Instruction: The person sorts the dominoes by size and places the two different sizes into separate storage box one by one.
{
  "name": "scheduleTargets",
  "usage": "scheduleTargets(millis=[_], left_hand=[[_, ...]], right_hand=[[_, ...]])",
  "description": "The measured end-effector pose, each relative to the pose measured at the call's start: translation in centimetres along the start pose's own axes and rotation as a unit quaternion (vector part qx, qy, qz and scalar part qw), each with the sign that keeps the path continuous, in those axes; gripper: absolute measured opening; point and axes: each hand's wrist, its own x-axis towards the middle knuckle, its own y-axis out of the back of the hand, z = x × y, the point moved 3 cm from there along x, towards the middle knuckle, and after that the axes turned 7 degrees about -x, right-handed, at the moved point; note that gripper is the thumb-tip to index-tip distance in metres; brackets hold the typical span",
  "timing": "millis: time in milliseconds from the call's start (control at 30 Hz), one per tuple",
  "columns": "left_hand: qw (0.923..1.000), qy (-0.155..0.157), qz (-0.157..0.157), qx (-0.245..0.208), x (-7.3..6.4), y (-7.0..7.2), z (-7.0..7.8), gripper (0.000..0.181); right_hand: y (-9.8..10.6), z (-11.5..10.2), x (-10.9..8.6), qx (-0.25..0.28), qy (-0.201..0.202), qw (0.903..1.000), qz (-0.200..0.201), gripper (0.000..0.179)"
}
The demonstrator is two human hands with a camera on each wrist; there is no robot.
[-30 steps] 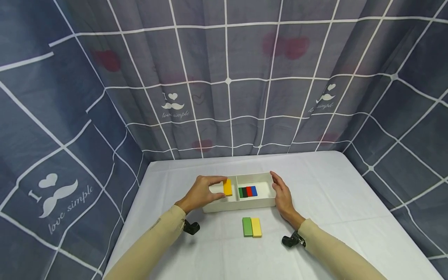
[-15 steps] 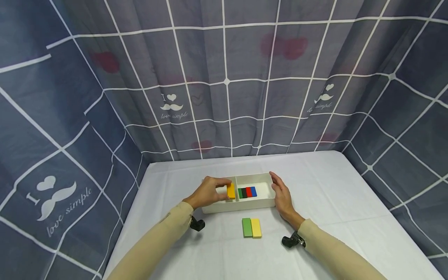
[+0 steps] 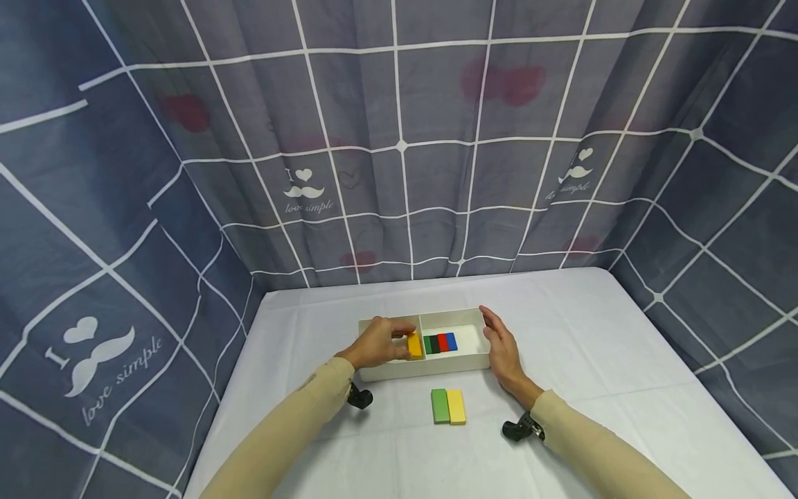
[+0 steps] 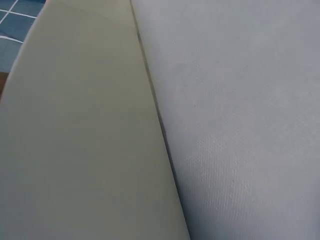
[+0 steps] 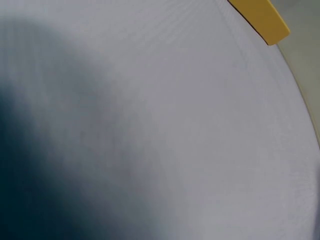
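In the head view my left hand (image 3: 377,343) reaches into the left compartment of a white two-part box (image 3: 405,371). Thumb and fingers pinch an orange-yellow block (image 3: 414,345) beside the divider. My right hand (image 3: 506,355) lies along the box's right end, fingers extended and touching its wall. In the right compartment, green, black, red and blue blocks (image 3: 442,342) stand side by side. A green block (image 3: 440,406) and a yellow block (image 3: 456,406) lie together in front of the box. The box wall (image 4: 90,125) fills much of the left wrist view.
A white cloth (image 3: 561,333) covers the table. Grey-blue curtains (image 3: 374,173) with white grid lines enclose its back and sides. In the right wrist view the yellow block's end shows near the box wall (image 5: 305,65).
My left hand has moved right and lower into the left compartment, bringing the orange-yellow block close to the divider. The right hand stays at the box's right end.
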Motion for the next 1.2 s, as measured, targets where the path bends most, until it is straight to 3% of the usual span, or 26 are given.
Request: scheduleTargets(millis=[633, 900, 1200], left_hand=[[0.9986, 0.018, -0.011, 0.049, 1.7, -1.0, -0.6, 0.064], [0.9990, 0.013, -0.028, 0.034, 1.5, -1.1, -0.8, 0.066], [0.9993, 0.026, -0.025, 0.001, 0.8, 0.1, 0.1, 0.071]], right_hand=[[0.1, -0.1, 0.0, 0.008, 0.007, 0.9999, 0.004, 0.052], [-0.1, -0.4, 0.0, 0.018, 0.013, 0.9998, 0.003, 0.051], [0.0, -0.2, 0.0, 0.017, 0.020, 0.9996, 0.005, 0.051]])
